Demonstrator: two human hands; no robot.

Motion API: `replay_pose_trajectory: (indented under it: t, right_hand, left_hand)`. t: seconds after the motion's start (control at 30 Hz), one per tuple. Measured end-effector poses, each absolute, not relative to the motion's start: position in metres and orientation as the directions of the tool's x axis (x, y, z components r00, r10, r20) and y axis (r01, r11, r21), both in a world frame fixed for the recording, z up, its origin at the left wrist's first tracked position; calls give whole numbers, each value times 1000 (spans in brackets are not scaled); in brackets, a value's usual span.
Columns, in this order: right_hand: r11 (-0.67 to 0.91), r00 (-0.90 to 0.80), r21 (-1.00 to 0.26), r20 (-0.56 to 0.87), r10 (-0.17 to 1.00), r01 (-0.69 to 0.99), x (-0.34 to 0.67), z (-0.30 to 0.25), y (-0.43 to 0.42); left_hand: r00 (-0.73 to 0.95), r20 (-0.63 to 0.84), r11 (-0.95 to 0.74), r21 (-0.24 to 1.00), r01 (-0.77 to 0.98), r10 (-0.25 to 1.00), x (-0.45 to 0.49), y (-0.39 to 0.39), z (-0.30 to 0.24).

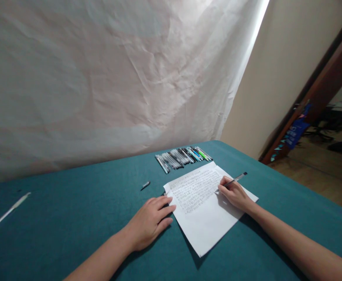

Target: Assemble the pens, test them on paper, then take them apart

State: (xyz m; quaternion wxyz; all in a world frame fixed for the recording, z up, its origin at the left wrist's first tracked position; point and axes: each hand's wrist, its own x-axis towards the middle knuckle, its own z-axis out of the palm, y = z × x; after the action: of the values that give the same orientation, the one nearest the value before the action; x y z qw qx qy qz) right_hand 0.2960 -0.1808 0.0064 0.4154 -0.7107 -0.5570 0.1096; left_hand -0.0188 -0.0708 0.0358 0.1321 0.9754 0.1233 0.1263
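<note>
My right hand is closed around a pen, its tip low over the paper near the end of a written line. Rows of handwriting fill the sheet's upper part, while its lower part is blank. More paper shows beneath the top sheet at its right edge. My left hand lies flat with fingers apart, the fingertips resting on the left edge of the paper. Just beyond that hand, a small dark pen cap lies on the green tabletop.
Several pens lie side by side in a row behind the paper. Far left on the table is a thin white stick-like thing. A pale hanging sheet backs the table, and a doorway with a brown frame stands at right.
</note>
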Motion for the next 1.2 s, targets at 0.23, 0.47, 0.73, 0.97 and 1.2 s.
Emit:
replay_pose_trajectory:
  t: [0.23,0.47,0.73,0.97,1.2]
  right_hand:
    - [-57,393,-722,307,866,689,298,5,-180]
    - [-83,403,-681,326,855,728,302,2,-180]
    - [-68,385,-674,333,860,735,298,2,-180]
    - [-49,378,-666,360,853,744,302,-1,-180]
    - [-55,378,-674,343,860,737,302,0,-180]
  left_hand:
    - [935,222,-933,296,207,278,-19,-70,35]
    - [933,220,-933,287,216,283,-20,-71,38]
    - [923,242,-928,297,224,300,-22,-69,36]
    - [926,240,-929,304,213,291,-21,-68,34]
    - [921,253,-924,323,207,295,-20,-69,35]
